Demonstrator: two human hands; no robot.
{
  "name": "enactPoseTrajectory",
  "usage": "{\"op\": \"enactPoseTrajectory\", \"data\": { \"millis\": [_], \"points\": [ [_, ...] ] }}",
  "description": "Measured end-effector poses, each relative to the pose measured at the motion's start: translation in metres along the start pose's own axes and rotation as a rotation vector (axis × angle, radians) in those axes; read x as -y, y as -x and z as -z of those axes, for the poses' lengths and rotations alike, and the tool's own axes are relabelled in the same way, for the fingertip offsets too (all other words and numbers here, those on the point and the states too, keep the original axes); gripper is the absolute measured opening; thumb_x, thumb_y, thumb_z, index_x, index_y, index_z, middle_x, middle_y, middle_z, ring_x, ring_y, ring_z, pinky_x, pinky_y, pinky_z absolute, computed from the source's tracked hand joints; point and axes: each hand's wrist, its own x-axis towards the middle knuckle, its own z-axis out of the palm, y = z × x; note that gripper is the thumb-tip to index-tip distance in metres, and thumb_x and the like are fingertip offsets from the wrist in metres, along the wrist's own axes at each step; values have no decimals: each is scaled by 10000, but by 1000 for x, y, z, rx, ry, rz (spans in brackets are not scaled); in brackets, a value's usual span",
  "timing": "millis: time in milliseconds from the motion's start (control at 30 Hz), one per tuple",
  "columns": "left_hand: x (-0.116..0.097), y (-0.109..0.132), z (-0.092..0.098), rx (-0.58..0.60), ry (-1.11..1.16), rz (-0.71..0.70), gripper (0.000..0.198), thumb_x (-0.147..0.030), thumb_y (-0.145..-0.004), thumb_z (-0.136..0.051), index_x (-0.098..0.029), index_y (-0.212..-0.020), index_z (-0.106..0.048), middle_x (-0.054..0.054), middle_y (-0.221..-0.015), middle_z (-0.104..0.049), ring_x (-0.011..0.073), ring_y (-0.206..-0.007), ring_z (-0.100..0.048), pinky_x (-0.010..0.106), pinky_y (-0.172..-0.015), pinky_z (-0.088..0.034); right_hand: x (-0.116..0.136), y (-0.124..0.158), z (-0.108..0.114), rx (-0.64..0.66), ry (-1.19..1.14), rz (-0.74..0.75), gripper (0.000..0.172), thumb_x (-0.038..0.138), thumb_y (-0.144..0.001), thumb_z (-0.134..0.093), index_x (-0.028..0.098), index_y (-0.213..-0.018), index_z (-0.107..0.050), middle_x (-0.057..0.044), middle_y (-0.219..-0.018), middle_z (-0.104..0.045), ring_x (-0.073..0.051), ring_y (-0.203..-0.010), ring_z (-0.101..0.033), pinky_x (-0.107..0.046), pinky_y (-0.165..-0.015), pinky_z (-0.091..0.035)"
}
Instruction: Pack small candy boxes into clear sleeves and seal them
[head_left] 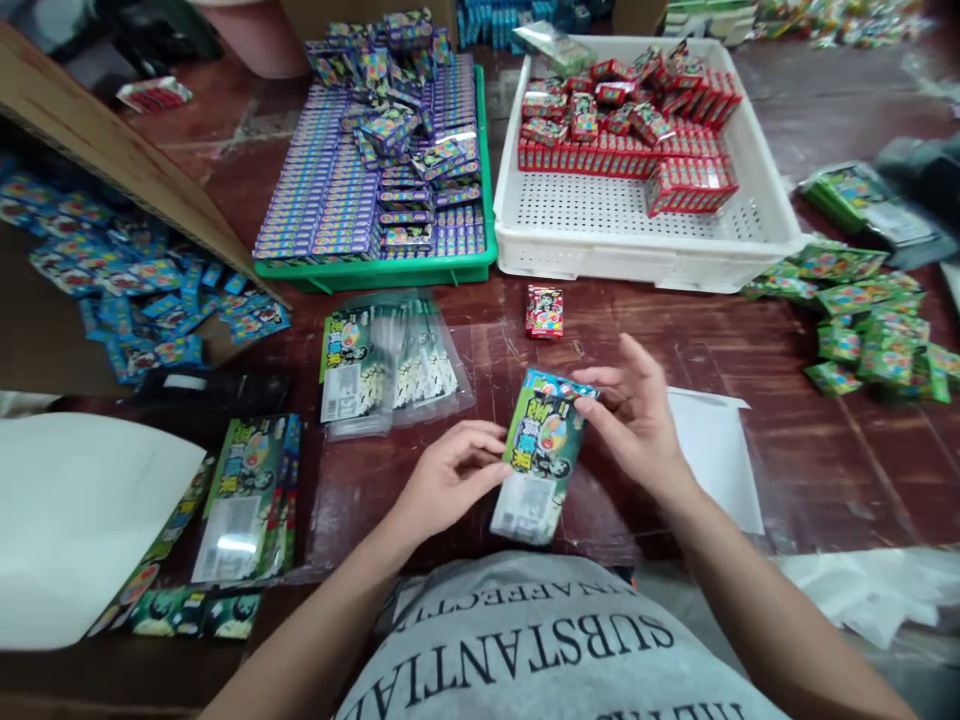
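Both hands hold a clear green-printed bag (538, 455) above the dark red table, close to my chest. My left hand (450, 478) grips its left edge. At the bag's top right corner, the fingers of my right hand (634, 415) pinch it, where small blue boxes show at the mouth. One small red box (544, 311) lies alone on the table just beyond the bag. A fanned stack of empty printed bags (390, 362) lies to the left of it.
A green tray (382, 268) of purple boxes and a white tray (645, 255) of red boxes stand at the back. Green boxes (862, 320) are heaped at right, blue boxes (135, 290) at left. Filled bags (251, 500) lie front left beside a white sheet (75, 520).
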Motion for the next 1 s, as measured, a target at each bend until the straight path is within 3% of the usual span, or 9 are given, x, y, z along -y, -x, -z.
{"op": "enactPoseTrajectory", "data": {
  "millis": [67, 167, 267, 367, 500, 600, 733, 833, 1000],
  "points": [
    [-1, -6, -7, 14, 13, -15, 393, -292, -891, -714, -244, -1257, -578, 86, -1247, -636, 199, -1011, -686, 321, -816, -585, -2, 2, 1, 71, 21, 24, 711, 335, -965, -626, 424, -1553, -236, -68, -1220, -669, -266, -1127, -665, -505, -940, -590],
    [-2, -12, -14, 62, 18, 7, 746, -271, -902, -678, -317, -1533, -285, 104, -1280, -612, 182, -932, -691, 308, -744, -582, -8, 10, -1, 87, 28, 3, 735, 346, -976, -613, 412, -1585, -207, -60, -1144, -693, -261, -1051, -681, -506, -922, -592],
    [-5, -17, -13, 158, 42, 25, 665, -245, -895, -669, -295, -1476, -351, 94, -1254, -614, 181, -938, -683, 323, -790, -578, -11, 18, -2, 164, -11, -56, 737, 345, -973, -623, 373, -1596, -230, -43, -1065, -703, -241, -1034, -679, -483, -940, -585],
    [-9, -26, -8, 195, 106, 3, 435, -239, -915, -659, -244, -1301, -458, 64, -1139, -649, 176, -979, -664, 324, -860, -554, -10, 23, -4, 139, -60, -56, 784, 321, -955, -653, 406, -1595, -209, -52, -1201, -674, -224, -1065, -679, -464, -955, -587],
    [-12, -41, -3, 94, 59, -50, 167, -302, -963, -626, -208, -1095, -588, 90, -1248, -621, 199, -1147, -612, 330, -938, -514, -9, 31, -13, -44, -111, 16, 828, 252, -924, -694, 455, -1576, -227, -42, -1322, -612, -201, -1072, -693, -439, -970, -587],
    [-10, -46, -6, 1, 68, -72, 125, -303, -956, -642, -180, -978, -633, 110, -1387, -577, 224, -1231, -590, 375, -1025, -476, -12, 36, -17, 0, -77, 3, 763, 246, -964, -637, 396, -1597, -239, -30, -1167, -703, -212, -1152, -673, -476, -1056, -535],
    [-9, -46, -12, -65, 221, -17, 169, -266, -929, -680, -187, -1053, -598, 69, -1108, -727, 181, -1035, -672, 344, -940, -506, -13, 36, -18, 23, -40, 9, 766, 252, -988, -595, 416, -1609, -178, -52, -1317, -662, -223, -1183, -664, -515, -1083, -513],
    [-11, -46, -13, -104, 295, 19, 471, -241, -895, -721, -209, -1306, -493, 42, -1048, -744, 163, -992, -672, 313, -902, -499, -9, 32, -21, -62, -87, 40, 894, 250, -941, -662, 485, -1594, -97, -68, -1451, -512, -212, -1101, -689, -471, -996, -579],
    [-12, -45, -8, -101, 316, 80, 621, -264, -886, -733, -179, -1424, -436, 65, -1076, -742, 165, -985, -667, 315, -910, -488, -10, 30, -23, -99, -17, 47, 922, 295, -921, -686, 431, -1609, -88, -32, -1088, -578, -199, -1026, -647, -407, -949, -587]
  ]
}}
